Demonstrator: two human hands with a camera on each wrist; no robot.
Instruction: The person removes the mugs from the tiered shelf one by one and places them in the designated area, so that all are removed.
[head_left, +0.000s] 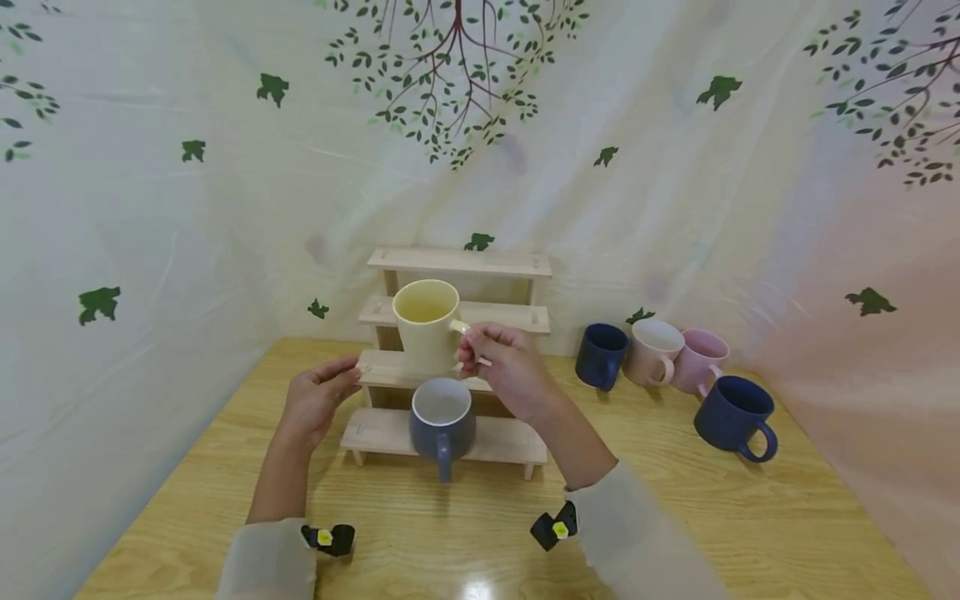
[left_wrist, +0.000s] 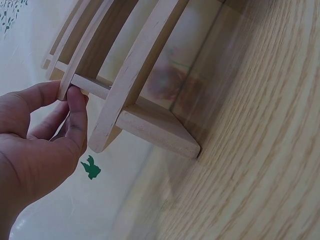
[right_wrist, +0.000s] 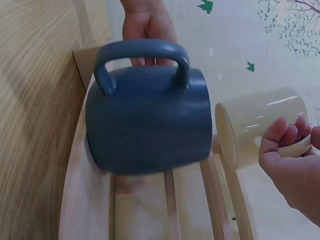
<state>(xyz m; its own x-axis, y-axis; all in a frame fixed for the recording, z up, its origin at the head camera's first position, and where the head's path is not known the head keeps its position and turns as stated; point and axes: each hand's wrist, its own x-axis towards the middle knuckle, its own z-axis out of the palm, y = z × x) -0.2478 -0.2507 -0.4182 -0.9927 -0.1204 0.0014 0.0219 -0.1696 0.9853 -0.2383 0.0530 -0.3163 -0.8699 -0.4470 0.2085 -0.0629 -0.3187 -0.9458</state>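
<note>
One yellow mug (head_left: 420, 346) in the right hand (head_left: 513, 371), one grey-blue mug (head_left: 426, 433) between that hand and the left hand (head_left: 318, 402), and, off to the right hand's outer side, two navy mugs (head_left: 727, 414), one beige mug (head_left: 643, 362) and one pink mug (head_left: 692, 367) make six in all. The two hands come with two pale sleeves (head_left: 273, 558) and two black gadgets (head_left: 342, 540), one near each wrist. Between the hands stands one wooden rack (head_left: 461, 262) with four steps (head_left: 510, 437), on one table (head_left: 435, 542), and beyond them nine green leaf shapes (head_left: 718, 92) show.
</note>
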